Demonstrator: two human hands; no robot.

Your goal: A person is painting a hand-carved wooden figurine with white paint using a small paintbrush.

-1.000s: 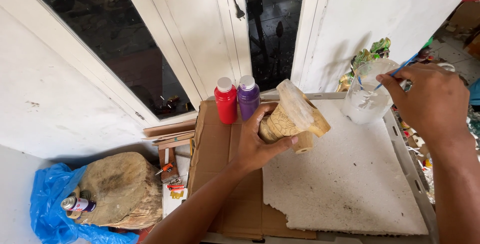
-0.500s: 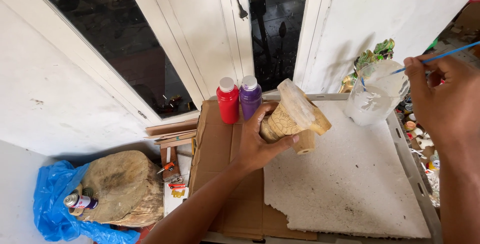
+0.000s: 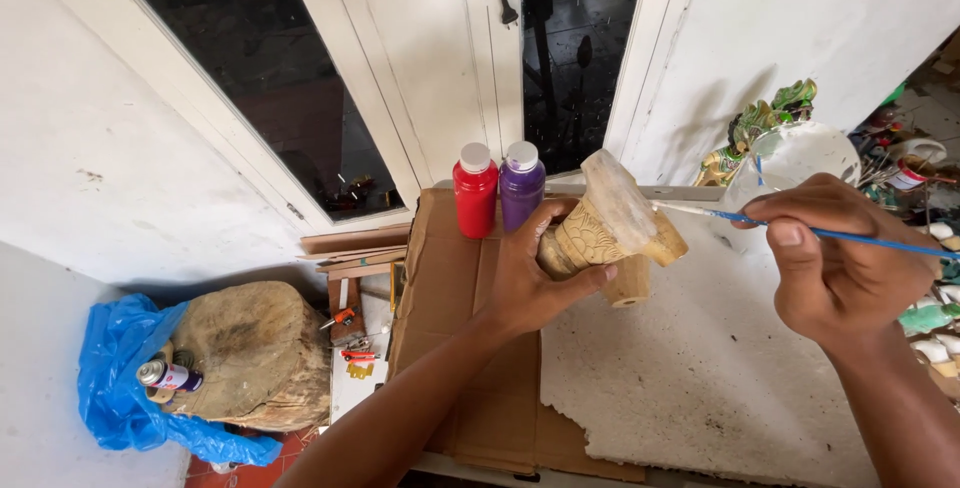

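The right hand (image 3: 835, 258), pinching a thin blue brush (image 3: 800, 230), has swung in from the cup at the table's far right corner, its tip now touching the carved wooden piece (image 3: 610, 233) gripped by the left hand (image 3: 530, 278) above the table's far edge.

The left hand (image 3: 535, 283) reaches up from the bottom centre on an outstretched forearm, fingers and thumb curled firmly closed in a grasp. The right hand (image 3: 835, 258) enters from the lower right, wrist bent, thumb and fingers pinched together, knuckles upward.
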